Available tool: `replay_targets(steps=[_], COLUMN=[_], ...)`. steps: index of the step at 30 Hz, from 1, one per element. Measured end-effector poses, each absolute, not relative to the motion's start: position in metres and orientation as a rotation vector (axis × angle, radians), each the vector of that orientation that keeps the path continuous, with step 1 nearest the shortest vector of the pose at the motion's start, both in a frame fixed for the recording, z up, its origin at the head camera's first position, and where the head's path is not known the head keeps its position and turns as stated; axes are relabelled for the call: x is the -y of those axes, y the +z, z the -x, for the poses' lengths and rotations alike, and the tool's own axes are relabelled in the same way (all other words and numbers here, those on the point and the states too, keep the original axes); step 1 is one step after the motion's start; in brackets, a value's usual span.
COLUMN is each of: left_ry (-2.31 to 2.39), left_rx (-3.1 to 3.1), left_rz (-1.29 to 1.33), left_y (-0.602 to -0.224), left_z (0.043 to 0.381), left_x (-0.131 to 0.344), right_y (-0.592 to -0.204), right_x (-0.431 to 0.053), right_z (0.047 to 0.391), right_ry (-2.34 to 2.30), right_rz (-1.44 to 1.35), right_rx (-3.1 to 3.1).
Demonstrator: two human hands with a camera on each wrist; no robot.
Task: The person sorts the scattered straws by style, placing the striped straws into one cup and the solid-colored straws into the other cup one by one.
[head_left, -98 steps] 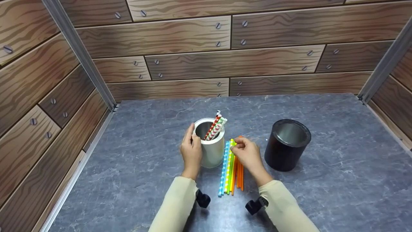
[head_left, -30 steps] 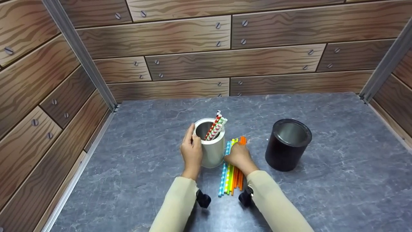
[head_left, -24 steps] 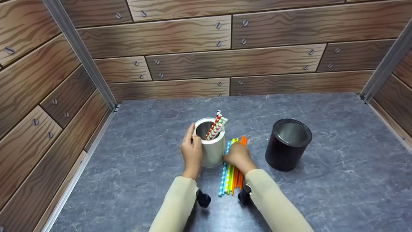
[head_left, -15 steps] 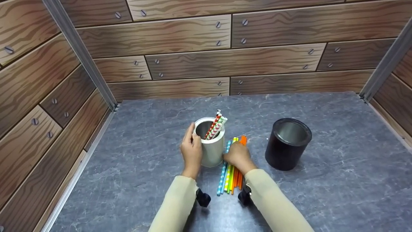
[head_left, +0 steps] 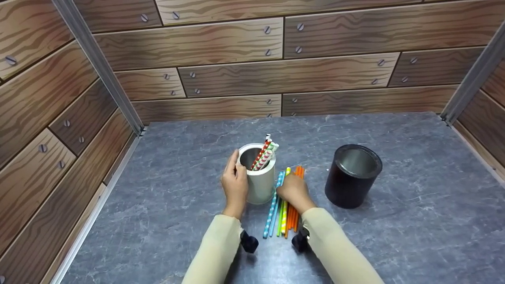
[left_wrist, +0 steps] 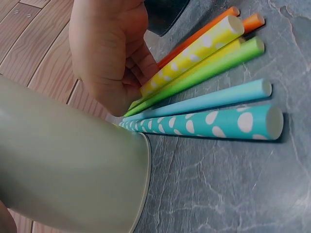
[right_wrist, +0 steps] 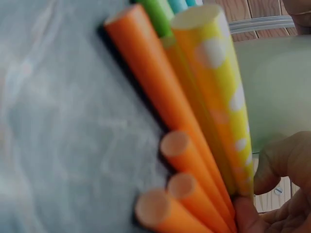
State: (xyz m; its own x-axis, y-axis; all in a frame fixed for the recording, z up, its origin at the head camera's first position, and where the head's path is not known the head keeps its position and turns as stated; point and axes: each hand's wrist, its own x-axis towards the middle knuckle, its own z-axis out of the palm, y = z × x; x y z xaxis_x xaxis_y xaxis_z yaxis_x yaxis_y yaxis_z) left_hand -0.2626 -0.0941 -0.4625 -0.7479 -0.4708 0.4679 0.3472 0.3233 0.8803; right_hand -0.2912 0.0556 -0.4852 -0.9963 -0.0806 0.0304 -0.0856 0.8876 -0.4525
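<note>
My right hand (head_left: 294,192) pinches a yellow straw with white dots (right_wrist: 226,92) near its far end. That straw lies over a plain yellow one, between the green straw (left_wrist: 209,73) and the orange straws (right_wrist: 146,63). To their left are a plain blue straw (left_wrist: 214,101) and a teal white-dotted straw (left_wrist: 194,124), at the foot of the off-white canister (head_left: 261,189). My left hand (head_left: 234,185) rests against the canister's left side, fingers straight, thumb near the rim. Red, green and pink patterned straws (head_left: 263,156) lean inside the canister.
A black canister (head_left: 351,181), open at the top, stands to the right on the grey marbled table (head_left: 169,189). Wood-patterned walls (head_left: 232,43) enclose the back and sides, with a metal post (head_left: 103,71) at the left corner.
My right hand has come down over the straws from their far ends. The yellow dotted straw has shifted right across the green one; the dotted blue straw's near end has swung left.
</note>
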Motion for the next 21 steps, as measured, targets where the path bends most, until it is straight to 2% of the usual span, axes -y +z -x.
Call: replay_targets(steps=[11, 18, 21], left_ry=[-1.512, -1.515, -1.531], left_rx=[1.911, 1.912, 1.926], left_rz=[-0.132, -0.114, -0.118], left_y=[-0.463, -0.461, -0.461], left_z=[0.262, 0.261, 0.261], left_x=[0.093, 0.094, 0.094], right_y=[-0.481, -0.485, -0.487], right_x=[-0.070, -0.075, -0.077], right_z=[0.298, 0.297, 0.296], right_ry=[1.179, 1.887, 2.089], right_rz=[0.107, 0.271, 0.260], right_rx=[3.036, 2.751, 2.624])
